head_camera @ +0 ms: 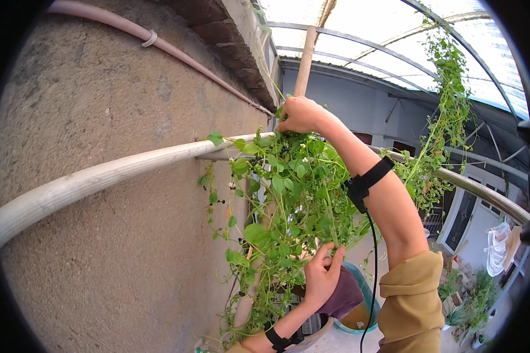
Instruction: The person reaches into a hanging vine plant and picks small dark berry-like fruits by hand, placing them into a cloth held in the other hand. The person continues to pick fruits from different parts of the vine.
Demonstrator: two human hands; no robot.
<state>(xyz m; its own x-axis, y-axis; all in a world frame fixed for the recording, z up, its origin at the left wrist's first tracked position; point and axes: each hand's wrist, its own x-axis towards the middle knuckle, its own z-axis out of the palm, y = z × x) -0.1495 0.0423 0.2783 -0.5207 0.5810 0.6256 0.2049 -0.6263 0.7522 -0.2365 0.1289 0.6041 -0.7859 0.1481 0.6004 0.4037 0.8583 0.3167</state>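
Note:
A leafy climbing vine (287,207) with green and black berries and small white flowers hangs in a thick tangle before me. My right hand (304,114) is raised at the top of this mass, its fingers curled around stems beside a wooden pole (305,61). Lower down, my left hand (323,276) pinches a bundle of thin green stems (334,227) between thumb and fingers. Dark purple cloth (342,293) shows just behind my left hand; whether the hand touches it cannot be told. Leaves hide part of the right fingertips' grip.
A pale ribbed pipe (115,181) runs along the rough wall (92,264) on the left. Rightward, a shiny metal rail (481,194) continues past another hanging vine (448,84). Below stands a teal tub (373,282). A black cable (374,264) dangles from my right forearm strap.

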